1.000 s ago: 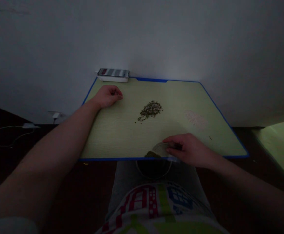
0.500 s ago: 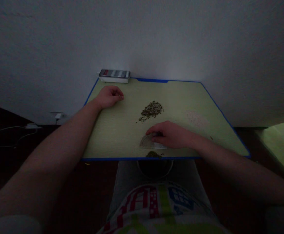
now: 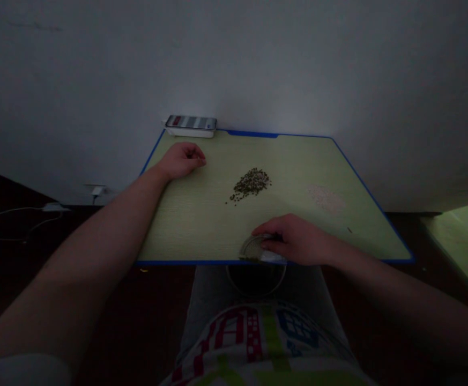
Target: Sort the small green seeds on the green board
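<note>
My right hand pinches a clear half-round protractor between thumb and fingers, its straight side at the near edge of the board. A little dark material shows under the protractor's left part. Just below that edge, a round dark-mouthed container sits between my legs. At the board's left side rests my left hand, fingers loosely curled, a gap beside the thumb, and nothing visible in it. Between the hands lies a heap of small dark seed-like grains, apart from both.
A phone lies on a white box at the far left corner. Pale grains are spread on the right, with a small dark sliver nearby. The wall stands behind the board. A plug and cables are at left.
My right hand has drawn the protractor nearer to me and slightly right, up to the board's edge. The small dark pile there is now mostly out of sight. My left hand stays put.
</note>
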`<state>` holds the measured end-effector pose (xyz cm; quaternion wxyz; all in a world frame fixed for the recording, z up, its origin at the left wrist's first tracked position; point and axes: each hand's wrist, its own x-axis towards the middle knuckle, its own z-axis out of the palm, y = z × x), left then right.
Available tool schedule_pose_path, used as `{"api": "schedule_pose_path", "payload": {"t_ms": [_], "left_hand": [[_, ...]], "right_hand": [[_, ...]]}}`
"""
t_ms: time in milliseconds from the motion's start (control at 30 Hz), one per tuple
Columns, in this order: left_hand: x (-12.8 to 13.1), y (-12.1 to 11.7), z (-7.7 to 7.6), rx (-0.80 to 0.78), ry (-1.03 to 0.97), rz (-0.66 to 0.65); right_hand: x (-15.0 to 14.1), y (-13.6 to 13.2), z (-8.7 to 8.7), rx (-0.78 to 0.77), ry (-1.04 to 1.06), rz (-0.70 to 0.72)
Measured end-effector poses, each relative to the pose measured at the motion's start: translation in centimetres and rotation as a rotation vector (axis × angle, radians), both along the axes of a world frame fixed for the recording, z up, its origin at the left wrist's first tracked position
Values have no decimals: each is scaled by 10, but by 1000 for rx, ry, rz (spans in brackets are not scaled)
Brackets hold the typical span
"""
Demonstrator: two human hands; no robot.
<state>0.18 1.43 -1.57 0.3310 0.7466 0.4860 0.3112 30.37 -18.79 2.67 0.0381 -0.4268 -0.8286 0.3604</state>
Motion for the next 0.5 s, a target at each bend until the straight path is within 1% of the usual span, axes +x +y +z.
{"api": "schedule_pose_path", "payload": {"t_ms": [200, 300, 400, 500], "left_hand": [[-1, 3, -3, -1, 12, 4], [0, 3, -1, 6, 25, 12], [1, 1, 1, -7, 43, 18], [1, -1, 2, 5, 48, 21]], "right_hand": [[11, -11, 3, -15, 1, -56], [21, -12, 3, -7, -13, -91], [24, -2, 2, 22, -45, -119], [10, 14, 1, 81, -81, -100]]}}
